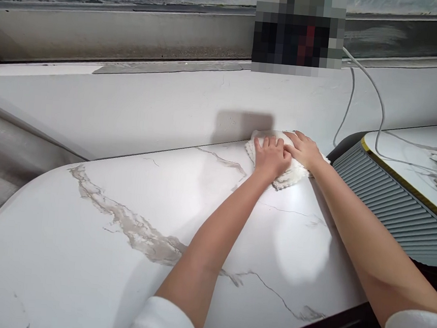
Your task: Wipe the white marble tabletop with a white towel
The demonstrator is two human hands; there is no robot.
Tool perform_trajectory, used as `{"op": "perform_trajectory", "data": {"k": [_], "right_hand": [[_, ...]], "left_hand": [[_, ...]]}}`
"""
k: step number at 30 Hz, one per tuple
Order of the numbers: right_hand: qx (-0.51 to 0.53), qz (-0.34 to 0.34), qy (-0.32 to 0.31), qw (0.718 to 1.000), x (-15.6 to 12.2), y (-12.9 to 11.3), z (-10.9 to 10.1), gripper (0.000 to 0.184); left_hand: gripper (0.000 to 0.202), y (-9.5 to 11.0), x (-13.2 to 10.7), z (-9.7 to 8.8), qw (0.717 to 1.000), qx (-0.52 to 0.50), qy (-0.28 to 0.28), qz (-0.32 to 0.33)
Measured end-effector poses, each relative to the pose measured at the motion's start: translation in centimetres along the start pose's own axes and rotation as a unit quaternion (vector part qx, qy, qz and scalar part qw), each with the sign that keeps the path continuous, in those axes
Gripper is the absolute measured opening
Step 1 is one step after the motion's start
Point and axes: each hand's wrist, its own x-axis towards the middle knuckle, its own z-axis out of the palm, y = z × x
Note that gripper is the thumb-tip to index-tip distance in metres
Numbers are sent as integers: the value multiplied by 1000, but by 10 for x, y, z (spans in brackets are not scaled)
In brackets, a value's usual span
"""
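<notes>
Sleeves are framing your reach.
Your left hand and right hand, fingers slightly apart, are seemingly steadying the cloth.

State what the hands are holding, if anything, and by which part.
A white cloth: the left hand lies on its left part, the right hand on its far right part, both from above. Whether either grips it cannot be told.

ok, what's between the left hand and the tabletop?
A white cloth lies between the left hand and the tabletop, as the head view shows.
</notes>
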Motion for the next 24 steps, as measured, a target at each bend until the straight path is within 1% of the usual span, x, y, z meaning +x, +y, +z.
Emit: {"op": "perform_trajectory", "data": {"k": [3, 7, 10, 14, 19, 24], "right_hand": [[-6, 5, -2, 1000, 7, -13, 4, 58], [-19, 7, -11, 1000, 6, -30, 5, 60], [-12, -3, -15, 1000, 2, -38, 5, 59], [15, -14, -10, 1000, -8, -44, 6, 60], [6, -16, 0, 1000, -36, -51, 3, 63], [0, -4, -5, 1000, -83, -54, -11, 64]], "left_hand": [[46, -13, 3, -3, 1000, -1, 3, -8], [47, -24, -1, -5, 1000, 1, 16, -13], [49, -27, -8, -7, 999, 12, 21, -24], [51, -26, -21, -13, 999, 30, 9, -40], [56, -16, -47, -21, 998, 45, -15, -48], [55, 3, -83, -25, 998, 60, -20, -20]]}}
